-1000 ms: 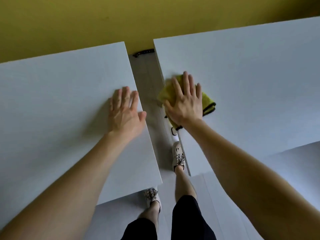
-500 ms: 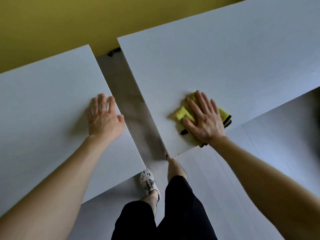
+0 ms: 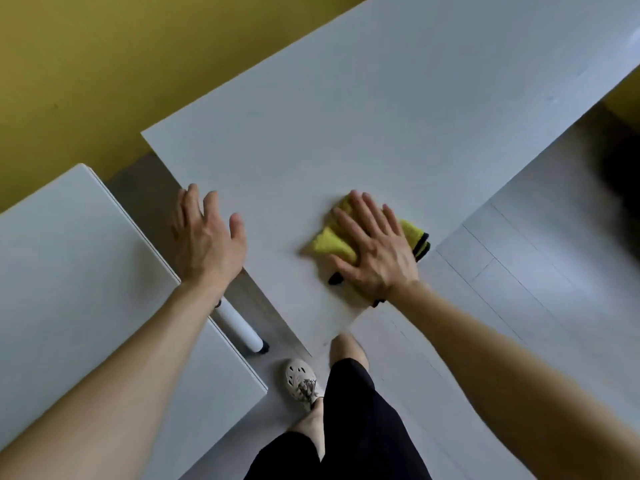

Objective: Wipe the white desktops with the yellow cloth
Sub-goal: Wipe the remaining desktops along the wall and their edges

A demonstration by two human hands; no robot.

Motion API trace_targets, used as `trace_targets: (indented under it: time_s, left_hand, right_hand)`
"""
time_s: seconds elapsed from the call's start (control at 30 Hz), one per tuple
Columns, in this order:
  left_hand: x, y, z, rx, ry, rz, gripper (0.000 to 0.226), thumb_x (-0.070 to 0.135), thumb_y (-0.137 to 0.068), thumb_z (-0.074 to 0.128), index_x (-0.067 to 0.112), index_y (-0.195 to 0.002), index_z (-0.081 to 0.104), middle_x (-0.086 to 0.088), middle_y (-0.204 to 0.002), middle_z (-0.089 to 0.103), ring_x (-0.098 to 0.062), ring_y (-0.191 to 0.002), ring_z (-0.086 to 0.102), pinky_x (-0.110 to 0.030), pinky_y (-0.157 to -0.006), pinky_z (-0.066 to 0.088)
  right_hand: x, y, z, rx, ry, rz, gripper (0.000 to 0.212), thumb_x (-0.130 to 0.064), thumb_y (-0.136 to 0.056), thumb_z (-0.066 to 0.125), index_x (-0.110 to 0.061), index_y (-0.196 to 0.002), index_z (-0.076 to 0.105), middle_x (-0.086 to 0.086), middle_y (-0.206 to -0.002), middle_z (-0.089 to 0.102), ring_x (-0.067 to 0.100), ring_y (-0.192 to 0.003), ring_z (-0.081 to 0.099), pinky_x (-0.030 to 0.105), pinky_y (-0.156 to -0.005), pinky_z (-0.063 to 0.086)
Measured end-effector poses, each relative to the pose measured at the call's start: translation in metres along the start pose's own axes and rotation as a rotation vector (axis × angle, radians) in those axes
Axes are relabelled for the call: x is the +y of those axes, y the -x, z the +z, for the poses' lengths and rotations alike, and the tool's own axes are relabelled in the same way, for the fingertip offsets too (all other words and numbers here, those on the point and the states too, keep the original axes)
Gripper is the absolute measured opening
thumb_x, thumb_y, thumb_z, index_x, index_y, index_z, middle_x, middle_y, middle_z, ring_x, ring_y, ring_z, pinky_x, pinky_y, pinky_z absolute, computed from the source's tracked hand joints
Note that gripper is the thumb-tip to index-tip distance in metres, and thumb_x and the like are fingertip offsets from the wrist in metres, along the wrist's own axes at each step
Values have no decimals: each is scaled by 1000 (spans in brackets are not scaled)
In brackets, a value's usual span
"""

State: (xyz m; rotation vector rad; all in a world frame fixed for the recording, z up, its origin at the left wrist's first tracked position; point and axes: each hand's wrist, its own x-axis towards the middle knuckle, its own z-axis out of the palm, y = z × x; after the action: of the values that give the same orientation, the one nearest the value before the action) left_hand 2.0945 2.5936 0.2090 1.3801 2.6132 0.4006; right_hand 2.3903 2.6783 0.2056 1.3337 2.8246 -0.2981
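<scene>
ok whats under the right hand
The yellow cloth, pressed flat on the white desktop by the right hand. Its edges and black trim show; the palm hides its middle.

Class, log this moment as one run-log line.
right hand: flat on yellow cloth | cloth: on right desktop | left hand: open, at its left edge

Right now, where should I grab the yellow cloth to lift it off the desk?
Probably pinch the yellow cloth by its black-trimmed edge, coming from the right: it lies folded flat on the white desktop under the right hand, and stacked layers stick out there.
</scene>
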Motion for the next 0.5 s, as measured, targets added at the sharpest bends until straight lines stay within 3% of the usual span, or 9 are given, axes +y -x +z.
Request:
trace_targets:
  time_s: [0.13, 0.2, 0.23, 0.33, 0.4, 0.47, 0.5]
  left_hand:
    - [-6, -35, 3, -6, -13, -28, 53, 37, -109, 50, 10, -154, 47, -15, -174, 28, -34, -164, 18, -58, -129, 25]
    - [-15, -51, 2, 35, 6, -65, 50, 35, -110, 49, 10, -154, 48, -15, -173, 30, -34, -163, 20, -58, -128, 26]
    - [-20, -58, 3, 46, 12, -73, 48, 33, -110, 48, 10, -153, 49, -15, -172, 32, -35, -162, 22, -59, -127, 27]
    - [-25, -80, 4, 69, 38, -101, 44, 27, -110, 43, 14, -151, 52, -15, -171, 35, -36, -160, 27, -60, -124, 31]
    - [-27, -102, 6, 126, 54, -123, 45, 27, -110, 39, 16, -151, 52, -15, -169, 38, -38, -157, 33, -61, -121, 34]
    - [-30, -127, 10, 198, 24, -124, 47, 30, -109, 37, 18, -152, 52, -16, -168, 41, -40, -154, 37, -60, -121, 34]
    - [-32, -139, 14, 221, 8, -121, 47, 32, -110, 37, 18, -152, 52, -16, -168, 41, -41, -154, 37, -59, -122, 32]
  right_hand:
    - [60, -54, -18, 84, -19, 489, 87, -81, -99, 36, -33, -171, 26, 5, -183, 0, 25, -169, -1, 58, -134, 7]
    - [21, -66, -10, 103, -13, 530, 85, -76, -101, 33, -31, -172, 23, 11, -182, -2, 30, -169, -4, 62, -133, 7]
    - [-11, -62, -3, 95, -2, 415, 82, -74, -103, 35, -31, -173, 23, 13, -182, -3, 32, -169, -5, 64, -133, 7]
    - [-93, -41, 14, -66, -36, -218, 79, -68, -104, 48, -34, -171, 28, 12, -182, 0, 31, -169, -4, 63, -133, 9]
    - [-84, -57, 13, -141, -33, -488, 81, -69, -103, 51, -35, -172, 25, 7, -183, -2, 28, -169, -5, 58, -135, 3]
    - [-43, -103, 6, -128, -15, -529, 82, -72, -103, 48, -35, -172, 24, 5, -183, -1, 26, -169, -4, 56, -136, 3]
    - [-20, -134, 1, -83, -10, -444, 81, -73, -103, 46, -35, -172, 27, 4, -183, 2, 26, -169, -1, 57, -135, 7]
